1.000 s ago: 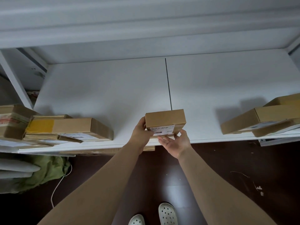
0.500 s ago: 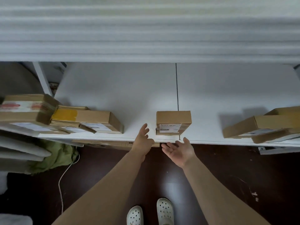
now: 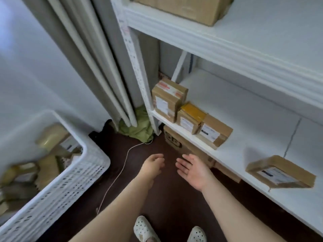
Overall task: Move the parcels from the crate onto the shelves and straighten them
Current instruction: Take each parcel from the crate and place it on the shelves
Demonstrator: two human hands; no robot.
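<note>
Both hands hold nothing. The left hand [image 3: 153, 165] hangs with loosely bent fingers, and the right hand [image 3: 192, 170] is spread with the palm up. They are above the dark floor [image 3: 171, 198], between the crate [image 3: 70, 189] and the shelf [image 3: 244, 119]. The step in hand seems to be the fetching of a next parcel. The next move would call for a reach to the left, into the crate, and a grip around one box.

Inside the crate lie several parcels [image 3: 49, 165], too blurred to count. On the shelf, three boxes [image 3: 191, 117] stand close together at the left end. One small parcel [image 3: 281, 172] lies alone near the front edge, well apart from them.
</note>
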